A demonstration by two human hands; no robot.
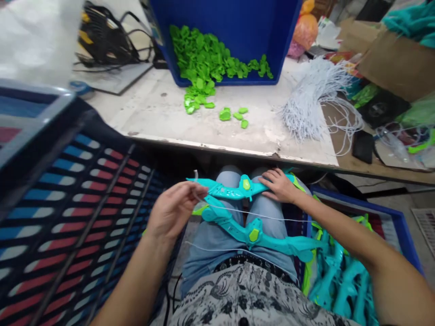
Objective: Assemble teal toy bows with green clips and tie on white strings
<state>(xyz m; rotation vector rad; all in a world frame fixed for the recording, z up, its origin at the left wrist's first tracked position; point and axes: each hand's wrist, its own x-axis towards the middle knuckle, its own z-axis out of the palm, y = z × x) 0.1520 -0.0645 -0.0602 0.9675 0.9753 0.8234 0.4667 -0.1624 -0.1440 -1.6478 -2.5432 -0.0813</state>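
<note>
Two turquoise toy bows lie across my lap, each with a lime-green piece at its middle. My left hand [176,203] is at the left tip of the farther toy bow [224,190], its thumb and fingers pinched on a white string [196,176]. My right hand [279,184] is wrapped over that same bow's right limb, hiding part of it. Nearer to me lies the second toy bow [234,226], with a white string stretched above it. Another loose string [217,249] crosses my thighs.
Lime-green pieces [207,54] fill part of a tipped blue bin [234,27] and spill onto the worktable [146,113]. A bundle of white strings [309,99] lies to the right. A plastic crate [74,217] stands at left; a blue crate [404,235] of toy bows sits at right.
</note>
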